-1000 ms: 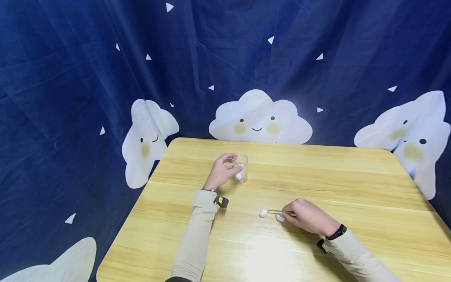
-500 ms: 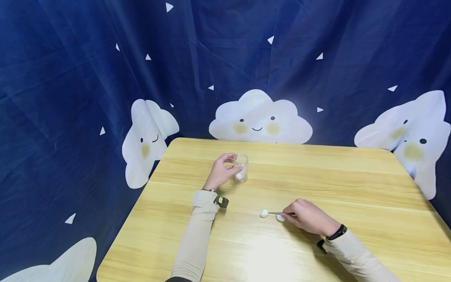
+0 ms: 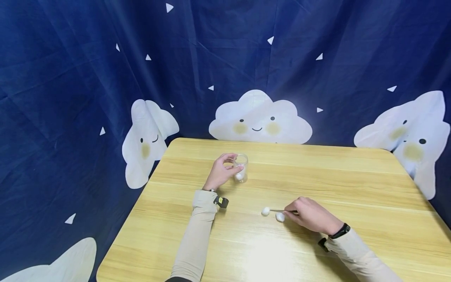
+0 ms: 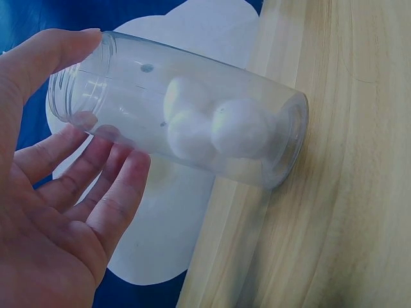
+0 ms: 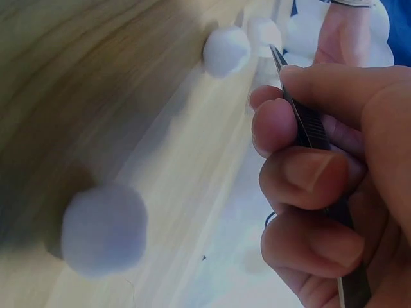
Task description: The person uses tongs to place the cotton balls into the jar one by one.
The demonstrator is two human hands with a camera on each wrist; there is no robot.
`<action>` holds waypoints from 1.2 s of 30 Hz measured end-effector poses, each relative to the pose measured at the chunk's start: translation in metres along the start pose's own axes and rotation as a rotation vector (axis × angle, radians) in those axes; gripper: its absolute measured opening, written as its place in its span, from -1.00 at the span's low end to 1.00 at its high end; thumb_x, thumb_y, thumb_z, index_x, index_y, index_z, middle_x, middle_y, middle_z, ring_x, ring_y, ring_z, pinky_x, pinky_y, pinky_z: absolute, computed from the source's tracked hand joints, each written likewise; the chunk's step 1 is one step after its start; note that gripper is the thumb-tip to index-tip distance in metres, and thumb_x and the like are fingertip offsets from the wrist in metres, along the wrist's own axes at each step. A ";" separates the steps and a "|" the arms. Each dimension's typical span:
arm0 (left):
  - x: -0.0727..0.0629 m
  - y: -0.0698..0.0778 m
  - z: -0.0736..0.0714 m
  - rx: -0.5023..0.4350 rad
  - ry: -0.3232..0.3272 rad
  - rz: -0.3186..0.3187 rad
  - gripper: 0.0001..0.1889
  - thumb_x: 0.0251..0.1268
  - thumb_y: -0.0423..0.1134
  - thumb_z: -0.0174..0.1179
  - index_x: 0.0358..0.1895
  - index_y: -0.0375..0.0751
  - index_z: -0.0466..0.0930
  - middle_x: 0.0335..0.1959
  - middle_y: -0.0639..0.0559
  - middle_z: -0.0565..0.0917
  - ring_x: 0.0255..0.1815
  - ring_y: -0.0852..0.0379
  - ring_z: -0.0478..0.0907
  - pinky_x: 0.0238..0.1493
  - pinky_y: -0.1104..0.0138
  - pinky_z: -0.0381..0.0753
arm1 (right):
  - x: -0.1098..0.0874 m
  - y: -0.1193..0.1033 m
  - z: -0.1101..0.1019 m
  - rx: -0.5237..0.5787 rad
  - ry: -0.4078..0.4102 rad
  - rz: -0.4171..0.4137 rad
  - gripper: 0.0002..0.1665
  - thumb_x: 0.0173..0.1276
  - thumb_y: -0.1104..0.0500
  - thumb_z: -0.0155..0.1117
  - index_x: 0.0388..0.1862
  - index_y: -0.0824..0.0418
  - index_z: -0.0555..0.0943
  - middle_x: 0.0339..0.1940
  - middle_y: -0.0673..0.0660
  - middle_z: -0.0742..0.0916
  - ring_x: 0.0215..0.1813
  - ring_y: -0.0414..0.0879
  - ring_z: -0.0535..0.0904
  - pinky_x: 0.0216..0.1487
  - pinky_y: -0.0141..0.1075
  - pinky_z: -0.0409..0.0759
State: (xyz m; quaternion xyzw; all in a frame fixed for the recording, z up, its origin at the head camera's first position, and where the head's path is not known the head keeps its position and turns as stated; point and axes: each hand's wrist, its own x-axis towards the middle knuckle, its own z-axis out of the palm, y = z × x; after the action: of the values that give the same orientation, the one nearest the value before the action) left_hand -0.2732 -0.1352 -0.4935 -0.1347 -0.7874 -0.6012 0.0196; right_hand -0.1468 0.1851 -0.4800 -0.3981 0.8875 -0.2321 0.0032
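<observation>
My left hand (image 3: 222, 172) grips a clear plastic jar (image 4: 154, 70) near its threaded, lidless neck, thumb on one side and fingers on the other. White cotton balls (image 4: 239, 128) lie at the bottom of the jar, which stands upright on the table. My right hand (image 3: 311, 215) pinches metal tweezers (image 5: 311, 128). Their tips meet at a cotton ball (image 3: 266, 211); whether it is off the table is hard to tell. Beside the tweezers lies a second cotton ball (image 3: 280, 217). The right wrist view shows another cotton ball (image 5: 104, 230) close by, hidden in the head view.
The light wood table (image 3: 334, 176) has rounded corners. Behind it hangs a dark blue curtain (image 3: 229, 51) printed with clouds and small white triangles. A bright glare lies on the table's front part.
The tweezers' tips, apart a second ago, have come together at the cotton ball. That ball has shifted slightly right and away with the right hand. The left hand and jar have stayed still.
</observation>
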 end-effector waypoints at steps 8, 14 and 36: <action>0.000 0.000 0.000 0.021 0.002 0.003 -0.42 0.19 -0.17 0.52 0.27 -0.21 0.59 0.23 -0.15 0.62 0.23 -0.07 0.57 0.30 0.13 0.73 | 0.001 0.000 -0.005 -0.016 0.019 -0.013 -0.46 0.45 0.28 0.33 -0.67 -0.03 0.32 -0.63 -0.29 0.17 -0.59 -0.54 0.06 -0.58 -0.63 0.13; 0.001 0.000 0.000 0.028 0.000 -0.002 -0.43 0.20 -0.17 0.51 0.27 -0.20 0.59 0.23 -0.14 0.61 0.23 -0.04 0.57 0.29 0.19 0.73 | 0.003 0.001 -0.008 -0.021 0.022 -0.012 -0.45 0.45 0.28 0.33 -0.67 -0.03 0.30 -0.63 -0.29 0.16 -0.59 -0.54 0.05 -0.59 -0.63 0.12; 0.000 -0.001 0.000 0.018 0.006 -0.002 -0.41 0.19 -0.16 0.52 0.28 -0.22 0.58 0.23 -0.13 0.62 0.23 -0.06 0.57 0.29 0.16 0.73 | 0.015 -0.001 -0.033 -0.021 0.002 0.046 -0.62 0.51 0.22 0.29 -0.57 -0.04 0.55 -0.67 -0.29 0.21 -0.63 -0.51 0.08 -0.56 -0.58 0.20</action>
State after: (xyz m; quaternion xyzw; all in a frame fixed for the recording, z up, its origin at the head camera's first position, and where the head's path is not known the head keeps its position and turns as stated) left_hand -0.2738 -0.1355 -0.4947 -0.1319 -0.7930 -0.5944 0.0228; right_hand -0.1623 0.1871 -0.4473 -0.3772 0.8988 -0.2232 0.0033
